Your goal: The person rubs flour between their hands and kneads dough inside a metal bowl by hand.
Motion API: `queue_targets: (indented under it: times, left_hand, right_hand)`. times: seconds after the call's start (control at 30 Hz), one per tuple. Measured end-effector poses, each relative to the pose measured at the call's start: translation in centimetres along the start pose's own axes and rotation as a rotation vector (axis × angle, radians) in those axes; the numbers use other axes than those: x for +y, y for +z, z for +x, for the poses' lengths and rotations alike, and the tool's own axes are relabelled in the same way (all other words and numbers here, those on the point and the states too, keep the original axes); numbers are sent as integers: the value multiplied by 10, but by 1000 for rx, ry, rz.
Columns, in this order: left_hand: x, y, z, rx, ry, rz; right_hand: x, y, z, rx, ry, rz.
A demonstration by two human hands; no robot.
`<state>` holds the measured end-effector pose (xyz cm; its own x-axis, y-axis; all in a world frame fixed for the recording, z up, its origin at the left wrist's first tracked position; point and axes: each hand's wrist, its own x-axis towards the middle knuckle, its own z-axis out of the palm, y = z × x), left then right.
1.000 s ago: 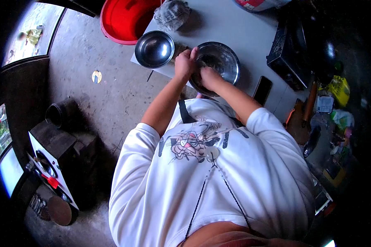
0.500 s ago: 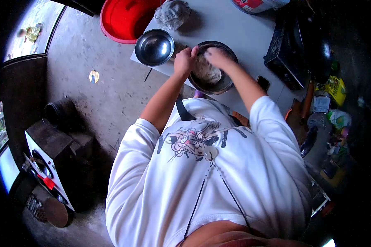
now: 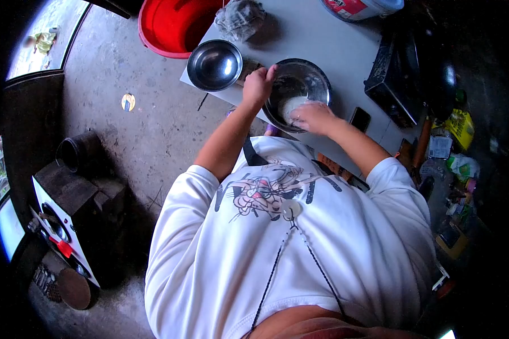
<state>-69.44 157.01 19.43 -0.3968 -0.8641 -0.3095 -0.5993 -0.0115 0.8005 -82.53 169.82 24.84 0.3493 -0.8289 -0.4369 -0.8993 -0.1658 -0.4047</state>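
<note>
A dark metal bowl (image 3: 321,76) stands near the edge of the white table, and a lump of pale dough (image 3: 293,106) lies at its near side. My left hand (image 3: 258,89) is closed on the bowl's left rim. Inside the bowl, my right hand (image 3: 314,117) has its fingers curled on the dough and partly covers it. Whitish smears mark the bowl's inner wall. To the left of my left hand is a shiny steel bowl (image 3: 214,65) with nothing visible in it.
A red bucket (image 3: 169,34) stands beyond the table's left corner. On the white table (image 3: 322,42) are a crumpled grey plastic bag (image 3: 240,20), a white tub (image 3: 361,8) at the back and a phone (image 3: 360,120). A black box-shaped appliance (image 3: 395,79) is at the right.
My right hand has moved from the bowl's far side to its near side. The dough now sits nearer me, baring the bowl's far inside. My left hand stays on the rim.
</note>
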Motion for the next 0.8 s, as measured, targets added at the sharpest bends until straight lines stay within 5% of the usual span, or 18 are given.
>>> queue_targets:
  times: [0.23,0.37,0.43,0.47,0.5,0.57,0.63,0.7,0.8]
  left_hand:
    - [0,3,-1,11,21,43]
    - [1,2,0,-10,30,86]
    - [2,2,-1,-17,23,102]
    - [3,1,-1,-23,20,120]
    - [5,1,-1,-23,20,117]
    - [7,0,-3,-15,-7,111]
    - [5,2,-3,-9,-5,107]
    - [3,3,1,4,4,104]
    - [1,4,-1,-2,-26,59]
  right_hand:
    - [47,14,34,223,75,-69]
    - [52,-14,40,22,140,221]
    - [61,-25,43,-155,220,606]
    - [51,-32,44,-49,355,659]
    - [58,-25,49,-50,356,657]
    - [68,-7,60,222,283,131]
    - [63,6,56,-51,310,92]
    - [51,3,50,-23,450,213]
    - [21,-17,30,88,381,475]
